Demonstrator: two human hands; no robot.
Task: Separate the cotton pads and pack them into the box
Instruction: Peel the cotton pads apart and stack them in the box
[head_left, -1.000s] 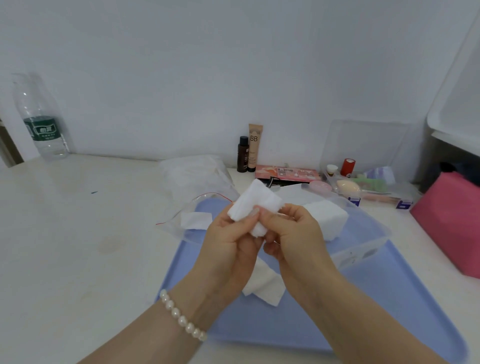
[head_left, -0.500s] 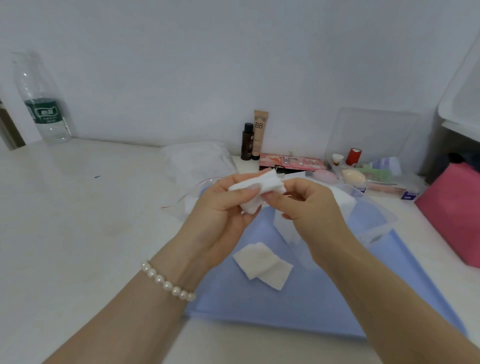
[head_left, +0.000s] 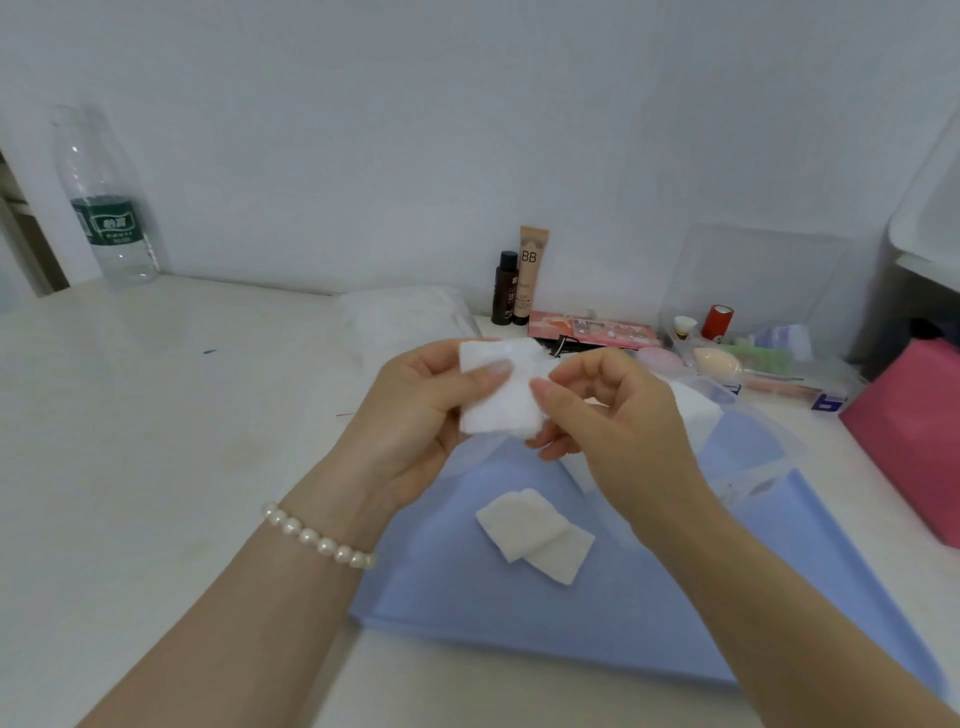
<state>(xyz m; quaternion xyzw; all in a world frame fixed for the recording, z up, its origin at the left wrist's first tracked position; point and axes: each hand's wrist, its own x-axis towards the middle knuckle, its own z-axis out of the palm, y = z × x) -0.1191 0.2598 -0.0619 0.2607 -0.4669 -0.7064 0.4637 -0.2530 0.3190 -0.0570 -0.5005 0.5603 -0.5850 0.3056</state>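
Note:
My left hand (head_left: 415, 415) holds a small stack of white cotton pads (head_left: 501, 400) upright above the blue tray (head_left: 597, 613), thumb pressed on its face. My right hand (head_left: 613, 415) pinches the stack's right edge between thumb and fingers. Two separated pads (head_left: 535, 535) lie overlapping on the tray below my hands. The clear plastic box (head_left: 748, 467) stands on the tray behind my right hand, with white pads (head_left: 696, 410) inside; most of it is hidden by the hand.
A water bottle (head_left: 106, 208) stands at the far left by the wall. A white pad bag (head_left: 405, 322), a dark bottle (head_left: 505, 288), a BB tube (head_left: 531, 275), a pink palette (head_left: 592, 330) and a clear organiser (head_left: 769, 364) line the back. A pink box (head_left: 914, 441) sits at right.
Both hands have lifted the pad stack slightly and turned it flatter toward me. The view has shifted, so the two loose pads on the tray now show fully below my hands.

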